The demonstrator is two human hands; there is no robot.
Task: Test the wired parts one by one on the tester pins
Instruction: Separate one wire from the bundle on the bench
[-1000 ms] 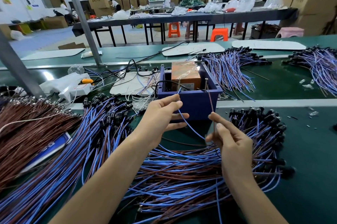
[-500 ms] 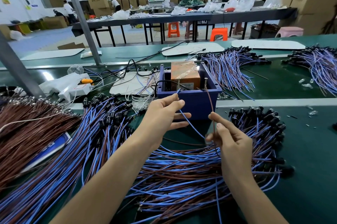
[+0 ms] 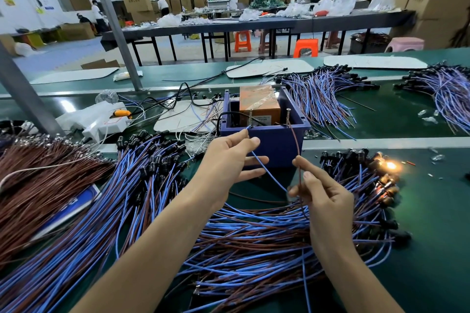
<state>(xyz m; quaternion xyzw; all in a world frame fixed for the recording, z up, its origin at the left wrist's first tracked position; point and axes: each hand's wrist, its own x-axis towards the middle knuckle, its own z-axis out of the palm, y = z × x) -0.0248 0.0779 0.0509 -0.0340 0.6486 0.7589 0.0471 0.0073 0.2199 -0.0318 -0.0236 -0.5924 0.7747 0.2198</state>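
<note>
A dark blue tester box stands mid-table with two upright metal pins, the left pin and the right pin. My left hand pinches a blue wire whose tip touches the left pin. My right hand pinches a brown wire whose tip reaches the right pin. A small lamp glows orange at the right end of the wire pile beneath my hands.
A second heap of blue and brown wired parts and brown wires lie at the left. More wire bundles lie behind the box. A white power strip sits at the left rear. An orange block fills the box.
The lamp at the right end of the pile has lit up. Both hands have stayed almost still, holding the wire tips on the pins.
</note>
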